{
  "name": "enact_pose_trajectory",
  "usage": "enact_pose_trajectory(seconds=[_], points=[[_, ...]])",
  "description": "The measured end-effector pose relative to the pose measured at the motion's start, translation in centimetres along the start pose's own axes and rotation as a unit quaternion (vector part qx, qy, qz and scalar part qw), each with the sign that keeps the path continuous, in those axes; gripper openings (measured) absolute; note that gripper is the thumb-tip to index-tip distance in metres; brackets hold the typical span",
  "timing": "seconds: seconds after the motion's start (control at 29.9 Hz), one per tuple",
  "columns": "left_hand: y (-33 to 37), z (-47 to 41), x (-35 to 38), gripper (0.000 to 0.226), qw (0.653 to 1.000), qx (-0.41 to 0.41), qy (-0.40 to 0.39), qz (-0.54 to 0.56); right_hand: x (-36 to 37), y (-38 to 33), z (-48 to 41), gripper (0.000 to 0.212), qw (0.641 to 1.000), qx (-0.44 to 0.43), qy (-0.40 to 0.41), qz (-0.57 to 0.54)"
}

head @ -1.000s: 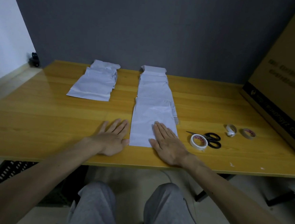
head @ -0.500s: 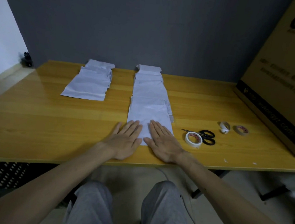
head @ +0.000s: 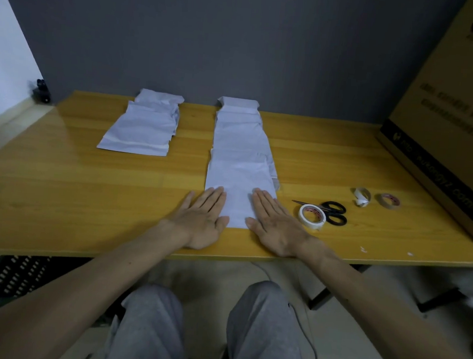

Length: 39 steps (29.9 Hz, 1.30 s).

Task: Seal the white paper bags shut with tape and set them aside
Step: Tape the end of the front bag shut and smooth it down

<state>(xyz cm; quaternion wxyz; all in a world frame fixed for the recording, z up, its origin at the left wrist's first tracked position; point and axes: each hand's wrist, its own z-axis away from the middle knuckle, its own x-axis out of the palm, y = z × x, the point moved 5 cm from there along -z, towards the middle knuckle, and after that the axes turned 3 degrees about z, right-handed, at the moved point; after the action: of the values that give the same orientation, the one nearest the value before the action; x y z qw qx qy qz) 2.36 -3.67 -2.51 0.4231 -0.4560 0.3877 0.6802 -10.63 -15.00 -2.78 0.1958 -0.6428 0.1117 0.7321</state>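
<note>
Both hands lay flat and spread on the table (head: 58,193), left hand (head: 202,219) and right hand (head: 275,225) pressing the near end of the overlapping row of white paper bags (head: 240,157); the tape roll (head: 312,216) sat just right.

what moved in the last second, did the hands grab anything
The left hand slid right from the bare table onto the nearest bag; the right hand stayed flat on it. Nothing was grasped. Tape roll, scissors and both bag rows are unchanged.
</note>
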Motion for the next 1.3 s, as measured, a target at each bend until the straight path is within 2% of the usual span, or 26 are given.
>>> enact_pose_trajectory(seconds=[0.1,0.2,0.3,0.43,0.53,0.7,0.77,1.04,1.14,1.2,1.3], points=[[-0.1,0.0,0.1,0.062,1.0,0.0,-0.006,0.004,0.0,1.3,1.0,0.073,1.0,0.003,-0.006,0.006],[-0.1,0.0,0.0,0.061,1.0,0.001,-0.009,0.007,-0.1,2.0,1.6,0.09,1.0,0.003,0.007,0.0],[0.0,0.2,0.1,0.061,1.0,0.001,-0.012,0.005,0.0,2.2,1.7,0.08,1.0,0.001,0.007,-0.004],[-0.2,0.2,0.1,0.061,1.0,-0.002,-0.013,0.002,0.3,2.5,1.6,0.106,1.0,-0.012,0.019,-0.007],[-0.2,0.3,0.2,0.061,1.0,-0.001,-0.013,-0.001,0.2,2.7,1.8,0.098,1.0,-0.019,0.016,-0.008],[-0.7,0.5,0.4,0.061,1.0,0.004,-0.013,-0.004,0.1,2.8,2.2,0.068,1.0,-0.008,-0.005,0.003],[-0.8,0.6,0.4,0.061,1.0,0.004,-0.008,-0.004,0.0,2.8,2.2,0.062,1.0,-0.002,-0.009,0.0],[-1.2,0.9,0.6,0.06,1.0,0.009,-0.001,0.001,-0.3,3.3,3.1,0.071,0.999,-0.008,0.001,-0.033],[-1.1,0.8,0.7,0.06,1.0,0.014,0.002,0.007,-0.8,3.2,3.8,0.063,0.997,-0.014,0.046,-0.064],[-1.0,1.0,0.7,0.06,1.0,0.018,0.017,0.011,-1.4,3.0,4.3,0.059,0.995,-0.024,0.086,-0.041],[-0.7,1.5,0.5,0.063,0.998,0.024,0.051,0.019,-2.9,3.3,4.8,0.058,0.985,0.008,0.17,-0.033]])
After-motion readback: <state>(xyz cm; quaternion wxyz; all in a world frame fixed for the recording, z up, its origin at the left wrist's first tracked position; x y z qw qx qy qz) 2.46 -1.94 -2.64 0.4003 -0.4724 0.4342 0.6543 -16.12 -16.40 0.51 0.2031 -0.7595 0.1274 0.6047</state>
